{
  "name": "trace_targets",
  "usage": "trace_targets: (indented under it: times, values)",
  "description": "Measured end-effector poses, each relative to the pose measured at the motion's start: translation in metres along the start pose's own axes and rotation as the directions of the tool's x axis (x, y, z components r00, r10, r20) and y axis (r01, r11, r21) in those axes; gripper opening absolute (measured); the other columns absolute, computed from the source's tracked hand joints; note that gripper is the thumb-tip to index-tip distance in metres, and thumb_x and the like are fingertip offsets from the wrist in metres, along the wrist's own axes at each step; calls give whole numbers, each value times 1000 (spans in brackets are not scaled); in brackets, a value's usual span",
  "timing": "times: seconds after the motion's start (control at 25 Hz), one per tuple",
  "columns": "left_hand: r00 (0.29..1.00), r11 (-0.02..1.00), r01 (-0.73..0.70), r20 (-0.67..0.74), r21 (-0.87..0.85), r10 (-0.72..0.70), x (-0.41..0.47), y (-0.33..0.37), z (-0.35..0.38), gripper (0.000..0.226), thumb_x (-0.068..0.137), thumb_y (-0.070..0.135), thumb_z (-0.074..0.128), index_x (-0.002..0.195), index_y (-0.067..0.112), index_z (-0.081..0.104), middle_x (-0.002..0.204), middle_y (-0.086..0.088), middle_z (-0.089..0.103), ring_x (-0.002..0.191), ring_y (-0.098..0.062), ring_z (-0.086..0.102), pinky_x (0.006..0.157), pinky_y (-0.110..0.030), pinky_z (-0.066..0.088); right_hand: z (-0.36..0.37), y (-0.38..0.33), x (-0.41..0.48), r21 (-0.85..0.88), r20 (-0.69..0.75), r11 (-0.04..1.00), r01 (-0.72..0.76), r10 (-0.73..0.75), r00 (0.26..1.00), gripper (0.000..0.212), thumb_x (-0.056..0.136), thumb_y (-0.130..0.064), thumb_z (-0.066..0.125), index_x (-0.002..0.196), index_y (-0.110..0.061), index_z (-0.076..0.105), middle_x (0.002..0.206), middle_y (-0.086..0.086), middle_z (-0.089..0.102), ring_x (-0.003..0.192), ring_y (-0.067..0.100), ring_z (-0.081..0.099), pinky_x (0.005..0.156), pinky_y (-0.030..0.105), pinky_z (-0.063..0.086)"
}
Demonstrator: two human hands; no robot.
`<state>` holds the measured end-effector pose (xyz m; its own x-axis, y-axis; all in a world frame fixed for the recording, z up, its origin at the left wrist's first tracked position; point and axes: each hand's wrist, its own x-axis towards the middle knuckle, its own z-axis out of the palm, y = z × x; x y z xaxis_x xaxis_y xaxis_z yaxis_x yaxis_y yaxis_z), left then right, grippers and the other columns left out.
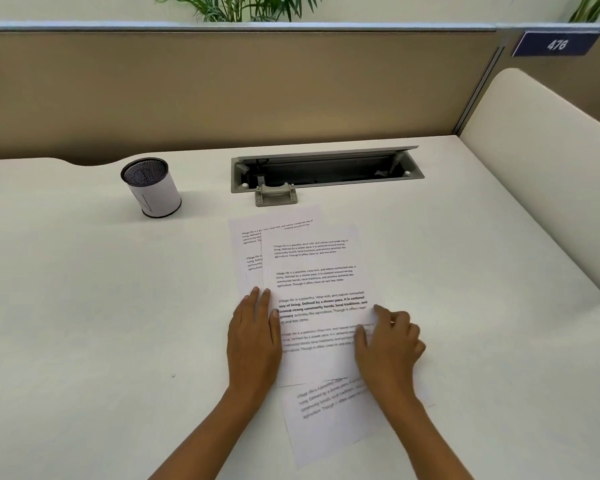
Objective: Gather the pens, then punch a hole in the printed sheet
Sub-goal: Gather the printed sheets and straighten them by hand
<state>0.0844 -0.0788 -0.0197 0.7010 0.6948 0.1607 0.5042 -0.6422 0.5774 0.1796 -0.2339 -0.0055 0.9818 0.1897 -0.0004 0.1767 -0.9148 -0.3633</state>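
Pressing with flat fingers, the left hand pins the light, floppy printed sheet to the desk. The right hand curls at the sheet's right edge, its grasp unclear. Pinching an edge likely suits.

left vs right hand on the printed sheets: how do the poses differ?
The left hand lies flat, fingers straight and together; the right hand has thumb and index out, other fingers curled. The left hand sits at the left edge of the top sheet; the right hand at its right edge. Shared: both touch that sheet's lower half.
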Motion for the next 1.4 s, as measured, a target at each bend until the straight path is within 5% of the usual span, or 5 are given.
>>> trace_targets:
  times: [0.24,0.4,0.76,0.96,1.4]
  values:
    - [938,919,332,32,212,-346,19,17,-18,75,90,45,53,143,2,24,141,-20,34,125,-33,34,103,-40,33,5,-28,1,65,105,986,-156,149,983,92,79,-52,65,145,-5,21,147,18,19,134,34,20,108,46,18]
    - [951,889,212,123,406,-283,35,28,-21,54,91,47,52,118,2,39,116,-15,46,106,-27,42,92,-33,36,6,-50,13,32,142,989,-145,139,980,95,76,-46,69,142,0,19,140,18,28,124,34,29,101,42,27]
    - [888,894,395,161,210,-431,52,31,-26,58,80,30,72,118,-2,41,122,-20,50,113,-34,47,89,-36,42,-5,-69,35,90,278,985,-150,119,953,62,74,-23,73,121,-2,38,127,20,46,116,35,43,93,36,37]
    - [899,898,412,90,152,-428,48,28,-29,76,77,27,77,133,2,33,132,-20,38,116,-36,45,91,-38,42,-18,-77,47,245,326,955,-167,81,942,71,75,-26,76,126,-1,33,124,18,41,79,26,47,67,28,40]
    - [929,924,358,49,131,-367,48,5,-34,86,73,34,78,142,15,31,134,-9,47,121,-32,42,92,-43,44,-6,-96,46,235,536,947,-221,64,842,66,66,-49,75,115,-10,54,118,9,60,116,34,49,97,45,44]
